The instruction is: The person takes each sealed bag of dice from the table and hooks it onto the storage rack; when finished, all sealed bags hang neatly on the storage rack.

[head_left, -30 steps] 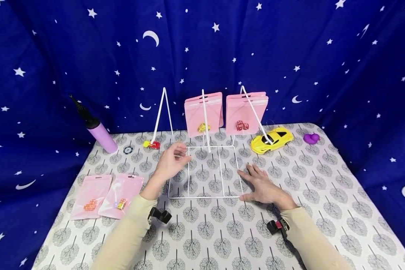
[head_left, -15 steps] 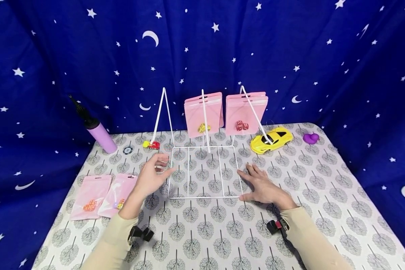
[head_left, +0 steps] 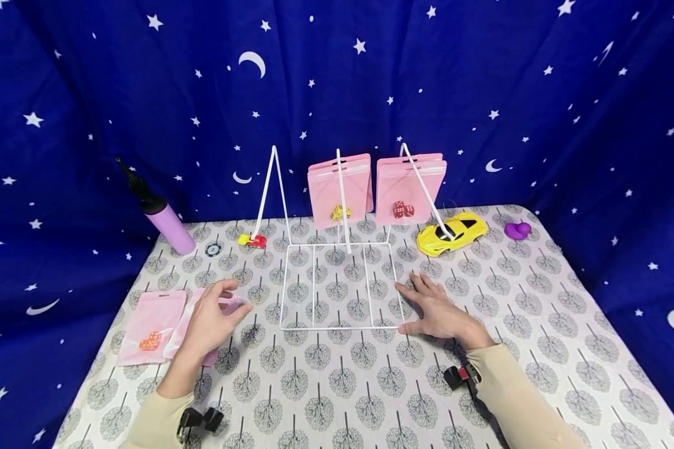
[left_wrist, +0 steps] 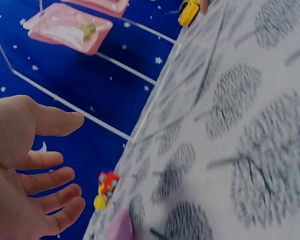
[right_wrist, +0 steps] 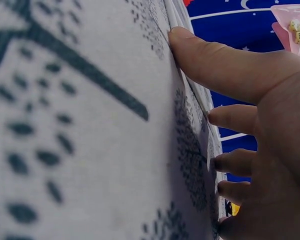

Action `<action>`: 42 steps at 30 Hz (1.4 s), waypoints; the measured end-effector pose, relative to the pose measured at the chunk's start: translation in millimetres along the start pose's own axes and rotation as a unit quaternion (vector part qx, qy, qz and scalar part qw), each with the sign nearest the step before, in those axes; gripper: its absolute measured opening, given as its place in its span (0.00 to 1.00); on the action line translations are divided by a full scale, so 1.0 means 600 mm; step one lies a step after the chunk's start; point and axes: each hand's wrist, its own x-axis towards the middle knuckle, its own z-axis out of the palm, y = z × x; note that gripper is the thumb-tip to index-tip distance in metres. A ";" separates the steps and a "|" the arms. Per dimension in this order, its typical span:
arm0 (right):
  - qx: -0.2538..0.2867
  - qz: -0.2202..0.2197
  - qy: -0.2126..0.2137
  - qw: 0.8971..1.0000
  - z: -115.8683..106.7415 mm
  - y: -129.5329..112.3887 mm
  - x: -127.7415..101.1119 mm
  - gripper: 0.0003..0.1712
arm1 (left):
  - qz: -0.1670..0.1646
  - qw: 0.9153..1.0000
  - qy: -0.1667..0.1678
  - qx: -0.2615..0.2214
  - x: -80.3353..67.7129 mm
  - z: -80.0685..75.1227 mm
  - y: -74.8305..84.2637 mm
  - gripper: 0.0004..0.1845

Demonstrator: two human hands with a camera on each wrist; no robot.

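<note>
Near the worktop's (head_left: 314, 405) left edge lie two pink plastic pouches (head_left: 153, 317); the empty left hand (head_left: 209, 319), fingers loosely parted, partly covers one, contact unclear. The right hand (head_left: 438, 312), fingers spread, touches the white wire rack's (head_left: 342, 328) near-right corner, presumably steadying it.

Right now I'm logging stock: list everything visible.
Wire rack: 1, white, centre
Hanging bags: 2 stacks, pink, on rack
Flat bags: 2, pink, left
Dice: several, red, yellow, orange, bagged
Car: 1, yellow, back right
Small toy: 1, red-yellow, back left
Duck: 1, purple, right
Pump: 1, lilac-black, left
Disc: 1, dark-rimmed, by pump
Tablecloth: 1, white-grey, beneath
Curtain: 1, blue, behind
Cameras: 2, black, wrists
Left hand: 1, beige sleeve, by flat bags
Right hand: 1, beige sleeve, at rack
</note>
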 end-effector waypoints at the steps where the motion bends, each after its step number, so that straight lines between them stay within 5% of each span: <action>1: 0.001 0.001 0.000 1.000 0.000 0.000 0.000 0.55 | -0.004 1.000 0.003 0.012 -0.003 -0.003 -0.004 0.31; 16: -0.004 0.012 -0.005 1.000 0.005 0.004 0.000 0.56 | -0.039 0.998 0.035 0.034 -0.038 -0.044 -0.051 0.36; 34: -0.001 0.012 -0.002 1.000 0.002 0.001 0.003 0.56 | -0.134 0.989 0.068 0.009 -0.068 -0.065 -0.083 0.45; 42: -0.002 0.014 -0.005 1.000 0.002 0.001 0.001 0.56 | -0.167 0.984 0.045 0.048 -0.074 -0.065 -0.086 0.48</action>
